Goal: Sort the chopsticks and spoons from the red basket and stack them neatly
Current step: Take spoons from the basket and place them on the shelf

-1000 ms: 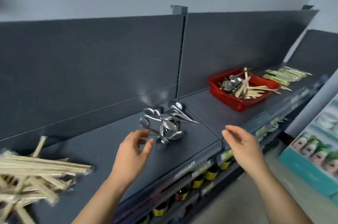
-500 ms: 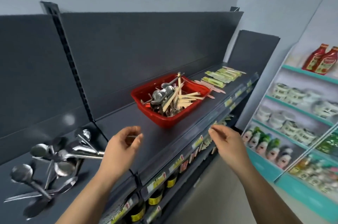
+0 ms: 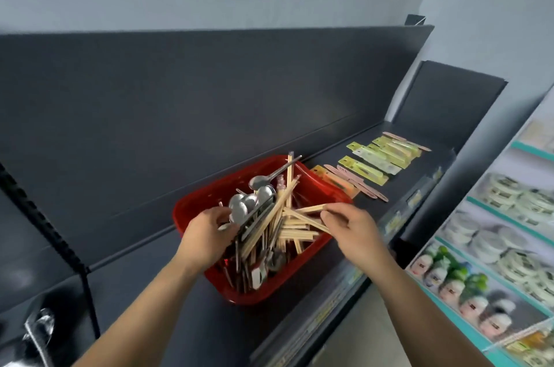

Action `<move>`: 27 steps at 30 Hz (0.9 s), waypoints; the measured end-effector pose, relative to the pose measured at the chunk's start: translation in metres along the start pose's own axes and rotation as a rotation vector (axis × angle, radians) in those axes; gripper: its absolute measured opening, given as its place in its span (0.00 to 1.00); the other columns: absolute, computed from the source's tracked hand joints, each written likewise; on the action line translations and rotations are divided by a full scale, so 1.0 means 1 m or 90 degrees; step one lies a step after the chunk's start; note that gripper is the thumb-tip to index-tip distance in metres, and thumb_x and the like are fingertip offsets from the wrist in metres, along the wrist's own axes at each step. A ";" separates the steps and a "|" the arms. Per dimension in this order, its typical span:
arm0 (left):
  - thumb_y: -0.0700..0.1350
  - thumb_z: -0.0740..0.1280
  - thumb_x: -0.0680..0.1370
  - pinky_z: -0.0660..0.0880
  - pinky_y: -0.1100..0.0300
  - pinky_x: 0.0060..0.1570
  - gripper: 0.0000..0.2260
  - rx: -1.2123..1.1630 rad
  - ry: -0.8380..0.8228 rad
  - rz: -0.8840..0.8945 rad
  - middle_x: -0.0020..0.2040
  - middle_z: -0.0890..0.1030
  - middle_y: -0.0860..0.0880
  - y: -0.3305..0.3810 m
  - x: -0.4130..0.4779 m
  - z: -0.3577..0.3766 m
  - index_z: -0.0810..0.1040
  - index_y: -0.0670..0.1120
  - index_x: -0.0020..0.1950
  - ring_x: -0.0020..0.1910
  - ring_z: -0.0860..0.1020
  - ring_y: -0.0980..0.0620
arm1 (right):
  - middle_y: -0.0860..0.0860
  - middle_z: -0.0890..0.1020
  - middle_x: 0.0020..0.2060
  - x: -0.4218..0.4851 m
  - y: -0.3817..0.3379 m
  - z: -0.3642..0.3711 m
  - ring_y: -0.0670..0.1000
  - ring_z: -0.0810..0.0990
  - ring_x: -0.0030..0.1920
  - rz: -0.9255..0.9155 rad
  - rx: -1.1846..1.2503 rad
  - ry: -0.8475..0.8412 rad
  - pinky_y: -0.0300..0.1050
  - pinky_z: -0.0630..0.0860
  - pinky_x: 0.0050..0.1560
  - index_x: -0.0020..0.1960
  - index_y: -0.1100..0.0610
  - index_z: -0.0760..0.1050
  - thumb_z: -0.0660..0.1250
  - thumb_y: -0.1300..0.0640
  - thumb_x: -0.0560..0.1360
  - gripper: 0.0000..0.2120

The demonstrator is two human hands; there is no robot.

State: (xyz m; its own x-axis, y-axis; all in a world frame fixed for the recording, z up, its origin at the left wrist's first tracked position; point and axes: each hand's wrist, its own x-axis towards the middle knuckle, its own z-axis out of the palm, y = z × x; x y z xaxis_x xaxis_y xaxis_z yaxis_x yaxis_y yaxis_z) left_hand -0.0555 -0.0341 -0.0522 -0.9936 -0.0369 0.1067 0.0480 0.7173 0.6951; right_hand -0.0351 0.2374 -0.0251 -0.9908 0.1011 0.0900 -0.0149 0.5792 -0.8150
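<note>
Both hands, held apart over the shelf edge half a second ago, have now gone into the red basket, which has come to fill the middle of my view. My left hand enters from 7 o'clock and closes its curled fingers on the spoons heaped at the basket's 10 o'clock side. My right hand comes in from 4 o'clock, thumb and fingers pinching the wooden chopsticks that fan out toward 3 o'clock. The hands work a little apart, not touching. The basket sits on the dark grey shelf, near its front edge. At 2 o'clock from the basket, yellow-green packets lie in rows on the same shelf. Far off at 3 o'clock, a teal rack holds round white tubs. At 8 o'clock, blurred metal pieces glint.
</note>
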 end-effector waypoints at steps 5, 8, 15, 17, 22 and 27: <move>0.50 0.73 0.72 0.65 0.71 0.32 0.16 0.066 -0.068 -0.077 0.49 0.81 0.51 -0.014 0.039 0.021 0.79 0.47 0.58 0.41 0.77 0.58 | 0.43 0.82 0.51 0.054 0.005 0.024 0.41 0.79 0.53 -0.036 -0.024 -0.081 0.31 0.71 0.52 0.61 0.54 0.79 0.67 0.53 0.77 0.13; 0.52 0.75 0.69 0.71 0.67 0.39 0.20 0.088 -0.071 -0.112 0.50 0.80 0.52 -0.016 0.051 0.030 0.78 0.49 0.58 0.44 0.77 0.57 | 0.44 0.82 0.54 0.086 0.009 0.038 0.42 0.78 0.56 -0.057 -0.050 -0.137 0.33 0.72 0.53 0.61 0.53 0.79 0.67 0.54 0.77 0.13; 0.51 0.73 0.72 0.74 0.59 0.45 0.09 0.137 -0.035 -0.180 0.48 0.80 0.52 -0.016 0.063 0.039 0.81 0.51 0.51 0.47 0.78 0.53 | 0.49 0.80 0.60 0.152 0.009 0.071 0.49 0.78 0.59 -0.159 -0.180 -0.253 0.43 0.75 0.59 0.66 0.53 0.75 0.67 0.53 0.78 0.18; 0.48 0.73 0.73 0.74 0.58 0.45 0.06 0.120 0.008 -0.175 0.45 0.80 0.52 -0.015 0.063 0.039 0.83 0.49 0.48 0.46 0.79 0.52 | 0.49 0.80 0.61 0.163 0.010 0.079 0.50 0.78 0.60 -0.182 -0.200 -0.300 0.48 0.76 0.61 0.67 0.53 0.74 0.67 0.54 0.77 0.19; 0.45 0.72 0.75 0.71 0.61 0.41 0.05 0.081 0.125 -0.198 0.43 0.83 0.52 -0.007 0.058 0.033 0.84 0.45 0.47 0.42 0.78 0.53 | 0.48 0.82 0.58 0.187 0.007 0.091 0.49 0.81 0.52 -0.296 -0.317 -0.314 0.43 0.78 0.49 0.66 0.51 0.74 0.67 0.49 0.77 0.19; 0.42 0.66 0.78 0.64 0.72 0.33 0.03 0.088 0.153 -0.230 0.41 0.79 0.55 -0.006 0.051 0.023 0.80 0.48 0.49 0.38 0.76 0.57 | 0.47 0.84 0.51 0.199 0.003 0.100 0.49 0.82 0.49 -0.340 -0.394 -0.358 0.46 0.80 0.47 0.60 0.49 0.78 0.68 0.49 0.76 0.13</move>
State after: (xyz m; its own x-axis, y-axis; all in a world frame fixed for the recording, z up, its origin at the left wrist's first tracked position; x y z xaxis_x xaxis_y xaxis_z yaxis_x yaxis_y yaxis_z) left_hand -0.1090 -0.0240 -0.0669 -0.8913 -0.4507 0.0490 -0.3273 0.7144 0.6185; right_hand -0.2458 0.1784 -0.0670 -0.7968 -0.6015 -0.0574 -0.5634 0.7739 -0.2893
